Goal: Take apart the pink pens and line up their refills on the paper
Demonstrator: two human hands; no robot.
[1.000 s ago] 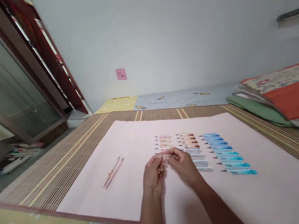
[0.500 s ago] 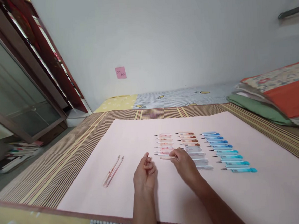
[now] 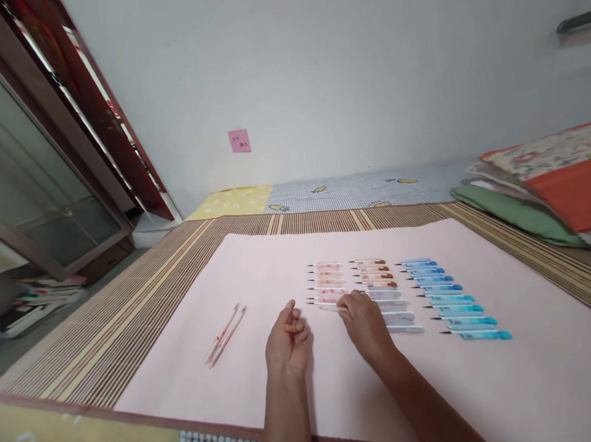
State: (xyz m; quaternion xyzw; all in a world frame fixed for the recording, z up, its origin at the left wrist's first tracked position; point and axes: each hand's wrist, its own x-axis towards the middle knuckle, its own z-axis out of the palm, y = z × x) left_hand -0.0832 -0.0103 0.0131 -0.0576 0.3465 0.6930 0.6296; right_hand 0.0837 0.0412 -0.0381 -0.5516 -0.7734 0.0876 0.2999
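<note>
My right hand [image 3: 364,320] pinches a slim pale-pink pen barrel [image 3: 329,307] just above the paper, its left end sticking out past my fingertips. It lies close to the bottom of a column of pink-patterned pen barrels with white, dark-tipped refills [image 3: 330,290]. Beside it, my left hand [image 3: 289,338] rests palm up on the paper, fingers curled in and nothing visible in them. Grey barrels [image 3: 401,318] are partly covered by my right hand, below brown-ended ones [image 3: 378,269]. Farther right runs a column of blue barrels with refills [image 3: 461,309]. Two pink pens [image 3: 225,337] lie slanted at left.
Everything lies on a large pink sheet [image 3: 175,388] over a striped mat [image 3: 107,346]. Folded bedding and an orange pillow [image 3: 574,190] sit at right. A pink note [image 3: 239,141] is stuck on the wall. A glass-paned door [image 3: 31,157] stands at left.
My right hand has shifted very slightly, still pinching the barrel. My left hand keeps its pose. The whole view has moved a little.
</note>
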